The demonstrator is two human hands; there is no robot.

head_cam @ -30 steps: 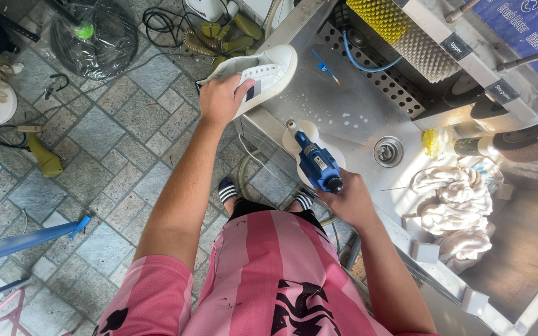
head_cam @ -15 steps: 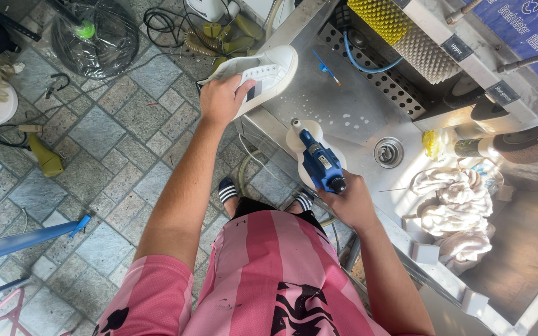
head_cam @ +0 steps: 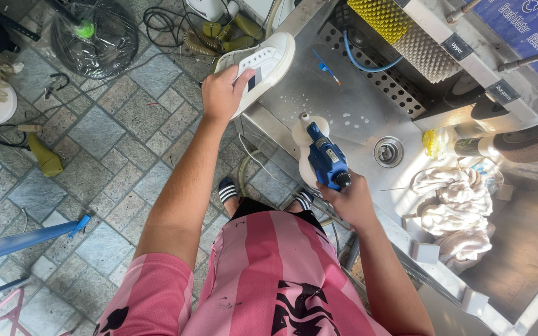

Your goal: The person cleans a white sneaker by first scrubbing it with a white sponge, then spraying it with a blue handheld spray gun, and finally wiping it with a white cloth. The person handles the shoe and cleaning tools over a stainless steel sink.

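Lifted higher, white sneaker (head_cam: 261, 65) in left fingers (head_cam: 235, 76); right hand (head_cam: 344, 200) grips blue sprayer (head_cam: 325, 158) over steel counter (head_cam: 350, 106).

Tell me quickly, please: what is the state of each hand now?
Left hand: closed on the white shoe, at the sink edge.
Right hand: closed on the blue spray gun.
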